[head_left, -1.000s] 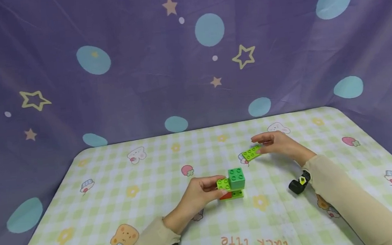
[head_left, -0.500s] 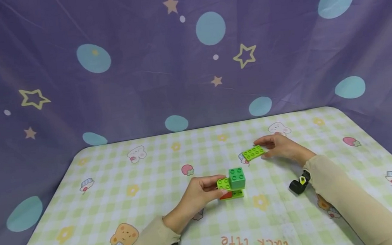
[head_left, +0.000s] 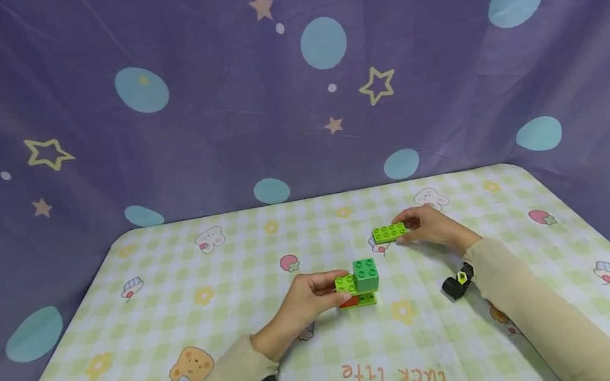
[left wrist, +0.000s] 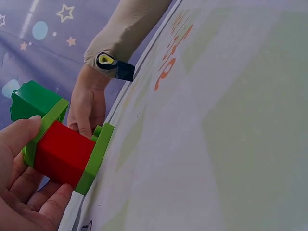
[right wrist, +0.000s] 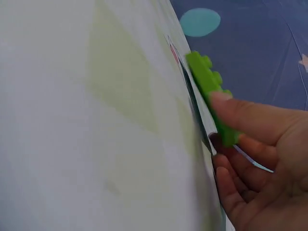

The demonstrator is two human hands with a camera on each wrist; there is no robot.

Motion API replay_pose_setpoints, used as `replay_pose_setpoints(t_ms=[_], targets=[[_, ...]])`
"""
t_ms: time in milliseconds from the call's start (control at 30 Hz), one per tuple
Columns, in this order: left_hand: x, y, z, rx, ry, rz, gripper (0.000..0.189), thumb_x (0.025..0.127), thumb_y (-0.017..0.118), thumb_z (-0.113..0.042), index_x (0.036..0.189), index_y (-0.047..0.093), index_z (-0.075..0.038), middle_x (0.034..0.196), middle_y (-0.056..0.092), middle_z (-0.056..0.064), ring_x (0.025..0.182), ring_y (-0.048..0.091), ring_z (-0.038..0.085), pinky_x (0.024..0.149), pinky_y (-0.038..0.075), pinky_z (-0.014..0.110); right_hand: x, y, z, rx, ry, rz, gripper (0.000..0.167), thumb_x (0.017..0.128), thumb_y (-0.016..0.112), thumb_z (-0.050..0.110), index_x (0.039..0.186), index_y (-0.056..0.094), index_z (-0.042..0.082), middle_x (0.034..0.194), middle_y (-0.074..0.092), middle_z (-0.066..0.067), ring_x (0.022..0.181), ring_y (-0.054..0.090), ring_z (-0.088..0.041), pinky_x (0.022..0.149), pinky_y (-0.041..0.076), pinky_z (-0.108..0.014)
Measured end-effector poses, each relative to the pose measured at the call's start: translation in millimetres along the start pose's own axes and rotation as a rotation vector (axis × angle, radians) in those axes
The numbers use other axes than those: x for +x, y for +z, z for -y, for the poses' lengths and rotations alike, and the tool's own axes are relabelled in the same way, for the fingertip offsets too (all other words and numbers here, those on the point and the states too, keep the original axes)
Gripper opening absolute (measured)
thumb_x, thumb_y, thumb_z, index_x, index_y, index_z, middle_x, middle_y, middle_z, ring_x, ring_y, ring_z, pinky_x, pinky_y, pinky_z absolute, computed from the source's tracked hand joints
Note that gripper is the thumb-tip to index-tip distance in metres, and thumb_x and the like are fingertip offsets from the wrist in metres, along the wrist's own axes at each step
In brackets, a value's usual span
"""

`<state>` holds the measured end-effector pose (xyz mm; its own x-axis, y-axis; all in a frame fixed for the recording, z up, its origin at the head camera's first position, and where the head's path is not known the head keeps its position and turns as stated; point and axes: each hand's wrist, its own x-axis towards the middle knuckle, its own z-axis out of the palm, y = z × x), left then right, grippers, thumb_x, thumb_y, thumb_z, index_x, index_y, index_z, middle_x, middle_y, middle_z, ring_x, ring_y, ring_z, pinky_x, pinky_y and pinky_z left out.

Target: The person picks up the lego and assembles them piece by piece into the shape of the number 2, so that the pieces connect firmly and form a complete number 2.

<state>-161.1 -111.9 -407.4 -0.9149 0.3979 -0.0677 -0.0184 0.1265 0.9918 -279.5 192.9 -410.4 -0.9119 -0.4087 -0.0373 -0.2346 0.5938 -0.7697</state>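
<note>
My left hand (head_left: 306, 298) grips a small stack of toy building bricks at its left side. From the bottom up it has a light-green plate (left wrist: 96, 160), a red brick (left wrist: 66, 149), a second light-green plate (head_left: 344, 284) and a darker green brick (head_left: 366, 274) on that plate's right half. In the left wrist view the thumb lies on the upper plate. Farther back and to the right, my right hand (head_left: 432, 226) pinches one end of a loose light-green plate (head_left: 389, 232) with two rows of studs. The right wrist view shows this plate (right wrist: 204, 74) tilted, close over the table.
A checked cloth (head_left: 250, 316) with printed cakes, flowers and lettering covers the table. Behind its far edge hangs a purple curtain (head_left: 223, 131) with stars and ovals. Each wrist wears a black strap, such as the right strap (head_left: 458, 281).
The right hand's fingers have shifted back along the loose plate and now pinch its end. That plate has turned slightly. The left hand stays on the stack, which has not moved on the cloth.
</note>
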Motion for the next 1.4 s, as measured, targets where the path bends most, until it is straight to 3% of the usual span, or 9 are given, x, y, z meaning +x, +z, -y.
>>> replay_pose_setpoints(t_ms=[167,367,500,700,1000,1400], targets=[[0.1,0.6,-0.5,0.006,-0.009,-0.003,0.039,0.083,0.072,-0.009,0.12,0.064,-0.001,0.113,0.066,0.015,0.086,0.065,0.007,0.073,0.051,0.018,-4.6,7,9,0.114,0.034,-0.024,0.04,0.083,0.073,0.02,0.117,0.062,0.002,0.109,0.066,-0.011,0.104,0.059,-0.026,0.093,0.045,-0.041],[-0.4,1.1,-1.7,-0.001,-0.001,-0.013,0.039,0.082,0.072,-0.009,0.12,0.064,-0.001,0.112,0.066,0.015,0.087,0.065,0.008,0.074,0.052,0.019,-14.4,16,36,0.225,0.035,-0.092,0.043,0.084,0.073,0.025,0.12,0.061,0.005,0.11,0.066,-0.009,0.098,0.062,-0.019,0.083,0.049,-0.027],[-0.3,0.7,-1.3,-0.009,0.006,-0.005,0.04,0.083,0.072,-0.008,0.121,0.063,0.001,0.111,0.067,0.016,0.086,0.066,0.008,0.074,0.052,0.02,-26.9,21,57,0.322,-0.01,-0.118,0.043,0.083,0.074,0.024,0.12,0.062,0.005,0.109,0.067,-0.009,0.094,0.063,-0.013,0.08,0.05,-0.024],[0.2,-0.6,-0.5,-0.015,0.018,0.014,0.042,0.084,0.071,-0.008,0.123,0.061,0.003,0.114,0.065,0.017,0.087,0.066,0.01,0.073,0.052,0.02,-48.1,35,80,0.46,-0.122,-0.067,0.043,0.083,0.073,0.015,0.121,0.061,0.001,0.107,0.068,-0.014,0.092,0.067,-0.014,0.079,0.053,-0.027],[1.0,-0.5,1.3,-0.027,0.04,0.032,0.038,0.084,0.071,-0.008,0.12,0.063,0.002,0.11,0.067,0.017,0.086,0.067,0.011,0.073,0.053,0.021,-63.0,51,91,0.48,-0.277,-0.043,0.037,0.084,0.07,0.005,0.119,0.061,-0.003,0.104,0.069,-0.012,0.093,0.067,-0.016,0.076,0.053,-0.026],[1.0,0.3,0.5,-0.061,0.041,0.06,0.04,0.084,0.07,-0.005,0.123,0.062,-0.002,0.113,0.066,0.016,0.096,0.067,0.023,0.077,0.054,0.025,-70.8,62,92,0.454,-0.299,-0.054,0.036,0.082,0.072,0.006,0.116,0.064,0.0,0.109,0.066,-0.015,0.097,0.064,-0.017,0.08,0.052,-0.031]])
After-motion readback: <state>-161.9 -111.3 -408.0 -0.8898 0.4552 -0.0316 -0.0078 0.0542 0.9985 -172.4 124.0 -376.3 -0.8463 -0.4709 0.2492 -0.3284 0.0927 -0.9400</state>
